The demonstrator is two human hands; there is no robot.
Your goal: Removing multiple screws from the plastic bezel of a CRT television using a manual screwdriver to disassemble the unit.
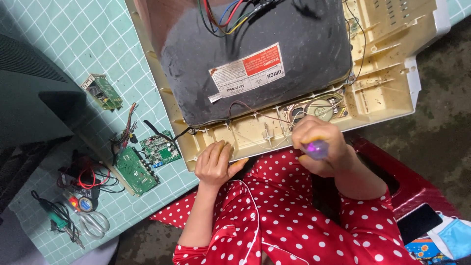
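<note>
An opened old television lies face down, its dark grey picture tube (255,59) set in a cream plastic front frame (387,83). My left hand (213,164) rests with its fingers on the frame's near edge and holds nothing. My right hand (319,147) is closed around a tool with a purple translucent handle (315,148), its tip hidden below my fist, just in front of the oval speaker (321,109) at the frame's lower edge. Coloured wires (223,17) run over the top of the tube.
Green circuit boards (135,169) (159,147) (103,92) lie on the pale green checked mat (73,44) at left, with a tangle of red and black wires (88,179), a soldering iron (61,221) and scissors (95,223). A dark casing (34,98) stands far left. A red stool (407,181) holds a phone (418,222).
</note>
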